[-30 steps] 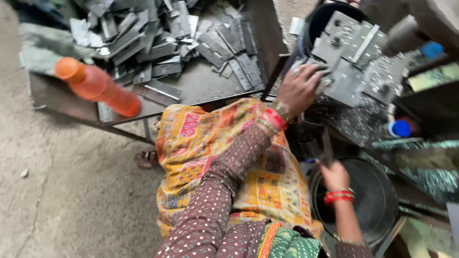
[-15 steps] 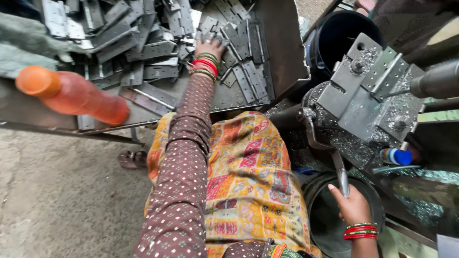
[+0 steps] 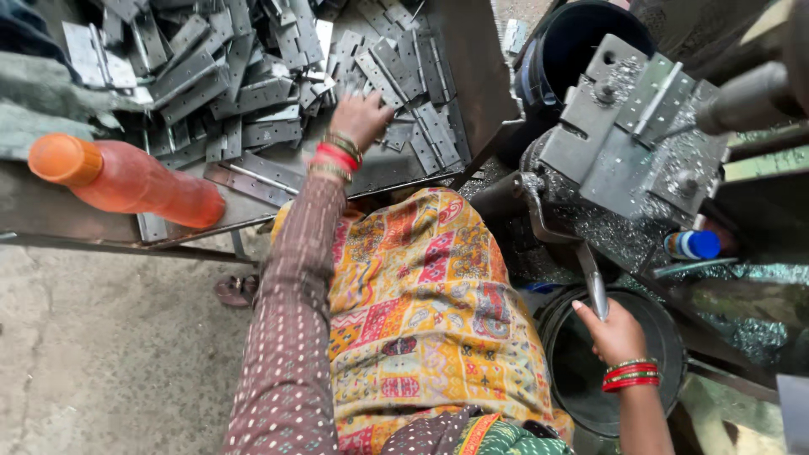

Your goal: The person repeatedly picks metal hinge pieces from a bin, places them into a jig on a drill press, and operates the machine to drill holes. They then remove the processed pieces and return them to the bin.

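Left hand [image 3: 361, 118]: fingers spread, reaching down onto the hinges [image 3: 253, 93] heaped on a metal tray [image 3: 472, 76], within arm's reach of the seat. Right hand [image 3: 615, 333]: closed round the lever [image 3: 590, 282] of the press [image 3: 632, 139], low beside the knee (grip ready to pull). Bottle [image 3: 126, 181], orange, lies on its side at the tray's near edge. Two dark buckets, one [image 3: 573, 46] beyond the press, one [image 3: 666, 337] beneath the lever, likely placed to catch pieces.
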The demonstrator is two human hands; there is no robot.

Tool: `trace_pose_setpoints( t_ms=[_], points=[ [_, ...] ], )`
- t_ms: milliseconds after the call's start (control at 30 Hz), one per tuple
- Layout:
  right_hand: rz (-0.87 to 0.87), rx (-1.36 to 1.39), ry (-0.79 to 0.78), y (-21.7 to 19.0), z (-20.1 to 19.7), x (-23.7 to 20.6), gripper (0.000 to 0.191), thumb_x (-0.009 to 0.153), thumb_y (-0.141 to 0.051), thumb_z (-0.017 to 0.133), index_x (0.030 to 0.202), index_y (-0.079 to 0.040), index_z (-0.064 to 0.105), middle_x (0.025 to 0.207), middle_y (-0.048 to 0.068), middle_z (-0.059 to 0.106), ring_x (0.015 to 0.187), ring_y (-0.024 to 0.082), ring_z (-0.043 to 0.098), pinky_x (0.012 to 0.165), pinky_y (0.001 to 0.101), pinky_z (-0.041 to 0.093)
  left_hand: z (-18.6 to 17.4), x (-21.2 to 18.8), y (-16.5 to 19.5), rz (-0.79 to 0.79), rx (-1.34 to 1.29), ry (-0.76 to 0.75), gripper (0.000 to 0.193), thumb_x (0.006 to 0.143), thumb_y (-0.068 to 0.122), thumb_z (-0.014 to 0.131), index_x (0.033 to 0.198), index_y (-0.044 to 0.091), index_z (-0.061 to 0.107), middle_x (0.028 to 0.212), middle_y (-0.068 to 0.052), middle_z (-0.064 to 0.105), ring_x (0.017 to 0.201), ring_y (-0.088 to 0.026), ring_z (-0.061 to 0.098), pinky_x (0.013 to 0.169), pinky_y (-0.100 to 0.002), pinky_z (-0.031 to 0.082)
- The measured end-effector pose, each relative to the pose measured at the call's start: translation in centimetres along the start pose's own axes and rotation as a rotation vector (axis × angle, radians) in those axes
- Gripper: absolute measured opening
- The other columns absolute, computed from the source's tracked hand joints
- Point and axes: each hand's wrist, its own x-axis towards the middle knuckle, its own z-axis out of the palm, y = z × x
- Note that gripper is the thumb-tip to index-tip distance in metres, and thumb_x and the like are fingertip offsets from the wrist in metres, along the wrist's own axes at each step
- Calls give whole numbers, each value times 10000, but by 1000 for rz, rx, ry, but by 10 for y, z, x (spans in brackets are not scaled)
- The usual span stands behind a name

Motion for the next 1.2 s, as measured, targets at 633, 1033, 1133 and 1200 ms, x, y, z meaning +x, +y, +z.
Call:
trace_pose_setpoints(
  t_ms=[633,1033,1133,1200],
  points=[
    [-230,-161,145,3,28,30,574,865,-606,654,943,-37,670,846,241,732,849,448,709,764,534,540,-67,81,300,220,-104,107,239,909,243,625,1103,174,747,1369,-93,589,1062,-270,614,872,-439,434],
    [-164,-317,67,-20,2,36,662,844,-654,675,1042,-22,668,930,264,746,907,457,721,818,520,556,-82,83,318,-8,-159,-223,717,994,660,325,1199,103,728,1542,-77,489,1478,-282,364,1216,-596,136],
    [-167,-320,81,-24,-3,29,655,851,-647,664,1028,-17,678,924,261,754,898,454,726,816,521,559,-83,108,314,18,-70,-333,700,962,671,311,1110,157,763,1565,-41,440,1509,-270,299,1225,-586,107],
    [-198,-315,121,-27,-5,25,655,850,-652,666,1004,-16,689,923,262,747,902,459,715,820,518,554,-76,111,321,9,-98,-317,661,999,638,324,1112,155,761,1568,-55,440,1517,-255,306,1242,-596,115]
  ],
)
